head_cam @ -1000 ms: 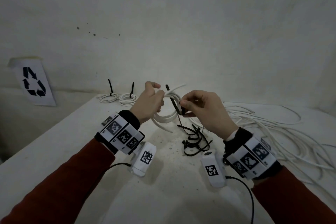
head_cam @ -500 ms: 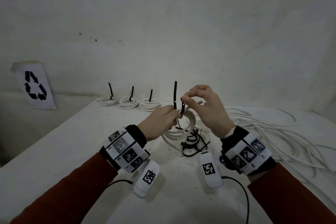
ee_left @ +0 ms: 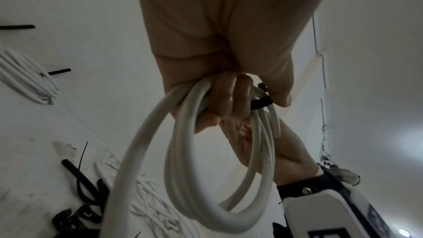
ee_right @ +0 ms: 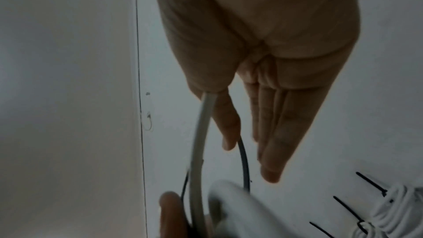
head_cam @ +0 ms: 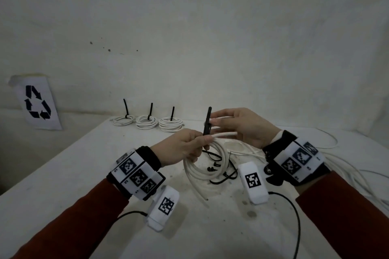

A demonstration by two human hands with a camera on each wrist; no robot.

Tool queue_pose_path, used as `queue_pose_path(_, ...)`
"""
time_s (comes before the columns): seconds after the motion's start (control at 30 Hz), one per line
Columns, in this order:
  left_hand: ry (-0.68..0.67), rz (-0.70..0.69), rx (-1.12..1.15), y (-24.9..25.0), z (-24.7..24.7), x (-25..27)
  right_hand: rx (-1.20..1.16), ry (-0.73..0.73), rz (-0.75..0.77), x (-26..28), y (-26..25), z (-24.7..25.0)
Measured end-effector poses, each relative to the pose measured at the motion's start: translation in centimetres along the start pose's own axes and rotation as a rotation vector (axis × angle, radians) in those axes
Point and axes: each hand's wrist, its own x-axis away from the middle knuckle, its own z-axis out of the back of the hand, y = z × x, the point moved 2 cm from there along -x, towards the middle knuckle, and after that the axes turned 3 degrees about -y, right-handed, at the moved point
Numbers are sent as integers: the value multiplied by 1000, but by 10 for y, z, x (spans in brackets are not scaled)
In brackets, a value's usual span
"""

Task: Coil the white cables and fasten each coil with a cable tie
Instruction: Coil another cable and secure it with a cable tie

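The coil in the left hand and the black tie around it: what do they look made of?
Coil: looks like cable with a smooth, matte white plastic jacket; it bends in even round loops without kinking. What is inside does not show. Black tie: probably semi-rigid plastic, perhaps nylon; its free tail stands straight up on its own. Any surface detail is too small to tell.

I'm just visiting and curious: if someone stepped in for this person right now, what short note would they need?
Left hand grips the white coil with a black cable tie looped round it, tail sticking up. Right hand, fingers straight, touches that tail.
Done: three tied coils lined up at the table's back edge.
Left: finish this tie, then coil the loose cables on the right. Spare ties lie under the coil.
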Motion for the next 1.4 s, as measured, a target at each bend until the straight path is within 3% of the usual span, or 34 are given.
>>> queue_pose_path(0.13,-38,14,66,0,-3,2,36,73,154,1,1,-2)
queue_pose_path(0.33,12,15,323,-6,4,2,445,217,486,6,0,-5)
queue_pose_path(0.5,3,4,350,-11,3,-1,732,257,624,4,4,-5)
queue_pose_path(0.87,23,8,326,-9,4,-3,736,237,803,6,-1,-7)
queue_pose_path(1.2,8,72,310,-7,-4,-3,585,234,738,9,5,-3)
queue_pose_path(1.4,-34,112,373,0,-7,-2,797,287,960,16,6,-7)
